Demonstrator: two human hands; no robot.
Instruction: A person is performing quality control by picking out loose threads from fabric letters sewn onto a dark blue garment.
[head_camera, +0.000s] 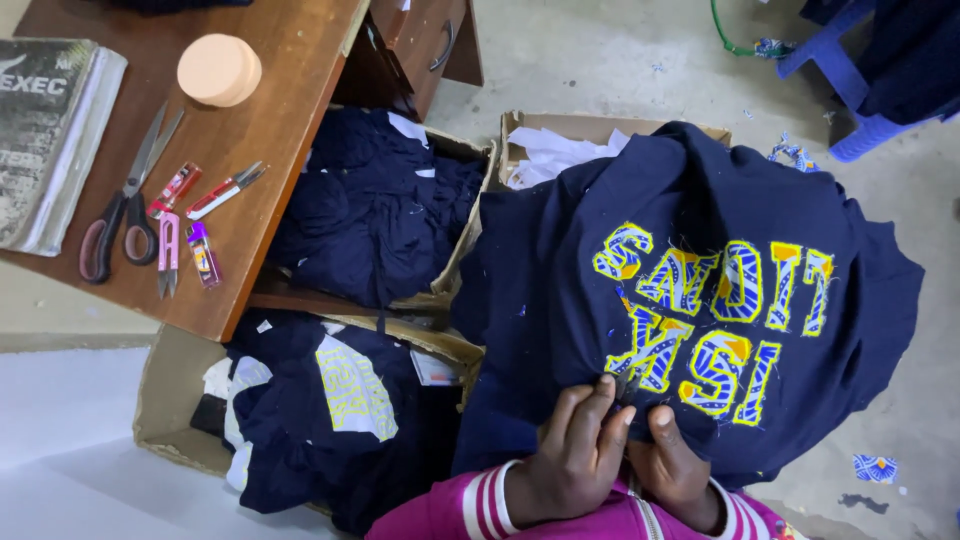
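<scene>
Left hand (575, 455) and right hand (675, 465) are pinching the lower edge of a navy garment (690, 290) with yellow-and-blue sewn letters. Cardboard boxes (165, 400) of navy cloth are sitting beside it. Scissors (125, 205) and small cutters (170, 250) are lying on the wooden desk (280, 110)

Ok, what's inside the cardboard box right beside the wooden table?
The cardboard box holds a heap of dark navy garments with small white tags showing. They fill it to the rim, so whatever lies beneath them and the box bottom cannot be seen. The table edge covers its left side.
</scene>
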